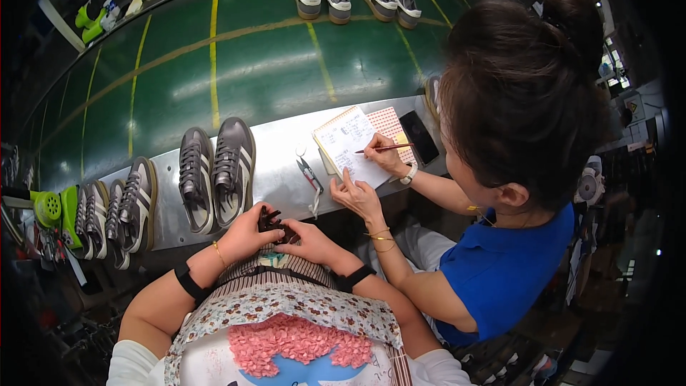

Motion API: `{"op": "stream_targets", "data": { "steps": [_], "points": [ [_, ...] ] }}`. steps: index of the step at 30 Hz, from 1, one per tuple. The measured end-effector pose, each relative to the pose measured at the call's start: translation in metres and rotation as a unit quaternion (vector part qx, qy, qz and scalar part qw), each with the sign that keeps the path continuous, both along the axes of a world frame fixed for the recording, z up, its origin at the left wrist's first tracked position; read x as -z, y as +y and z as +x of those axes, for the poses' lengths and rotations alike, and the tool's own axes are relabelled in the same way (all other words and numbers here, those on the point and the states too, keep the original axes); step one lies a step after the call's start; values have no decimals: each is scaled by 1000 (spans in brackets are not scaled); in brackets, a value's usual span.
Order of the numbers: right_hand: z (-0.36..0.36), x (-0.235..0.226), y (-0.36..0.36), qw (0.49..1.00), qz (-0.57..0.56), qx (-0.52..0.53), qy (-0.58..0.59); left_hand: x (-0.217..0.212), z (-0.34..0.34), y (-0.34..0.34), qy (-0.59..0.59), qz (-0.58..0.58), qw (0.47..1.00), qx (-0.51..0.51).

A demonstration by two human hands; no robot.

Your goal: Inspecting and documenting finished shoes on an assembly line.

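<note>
Reading my feed with the wearer's hands as the hub of the dial, I find a lime-green device (48,207) at nine o'clock, its lower parts lost in dark clutter. Just beside it, also toward nine, grey shoes (138,204) crowd on the metal table (275,136), overlapping so much that I can't count them surely. Between ten and eleven a grey pair (234,161) stands side by side, soles down, toes toward the wearer. The left hand (245,234) closes on a small dark item (270,219) above the lap, and the right hand (312,241) grasps it from three o'clock; the fingers cover so much that I can't tell what it is. At twelve lies a green surface (264,64) with yellow lines, its far end cut off by the rim. Nippers (310,175) rest at one o'clock. Between one and two, a co-worker's hand (388,157) holds a pen (386,148) over a notebook (346,136), the other hand on the page. A dark phone (419,137) lies at two, partly behind it a shoe (431,93) mostly hidden by the co-worker's head (514,86).
</note>
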State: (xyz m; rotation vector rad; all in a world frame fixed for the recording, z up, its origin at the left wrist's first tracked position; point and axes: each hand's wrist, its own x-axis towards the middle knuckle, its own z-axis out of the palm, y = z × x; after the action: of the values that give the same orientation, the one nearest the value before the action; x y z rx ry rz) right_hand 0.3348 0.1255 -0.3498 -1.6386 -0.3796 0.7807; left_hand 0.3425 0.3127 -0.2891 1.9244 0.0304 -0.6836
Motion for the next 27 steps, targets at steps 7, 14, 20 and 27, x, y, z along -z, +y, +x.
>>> {"op": "stream_targets", "data": {
  "steps": [7,14,20,27],
  "points": [
    [0,3,1,1000,-8,-3,-16,-1,1,1,14,8,1000,3],
    [0,5,4,1000,-4,-2,-14,-2,2,3,9,16,1000,9],
    [1,4,4,1000,-9,-1,-15,-1,2,4,1,8,1000,6],
    [2,7,6,1000,4,0,-9,2,4,7,3,23,1000,11]
  ]
}}
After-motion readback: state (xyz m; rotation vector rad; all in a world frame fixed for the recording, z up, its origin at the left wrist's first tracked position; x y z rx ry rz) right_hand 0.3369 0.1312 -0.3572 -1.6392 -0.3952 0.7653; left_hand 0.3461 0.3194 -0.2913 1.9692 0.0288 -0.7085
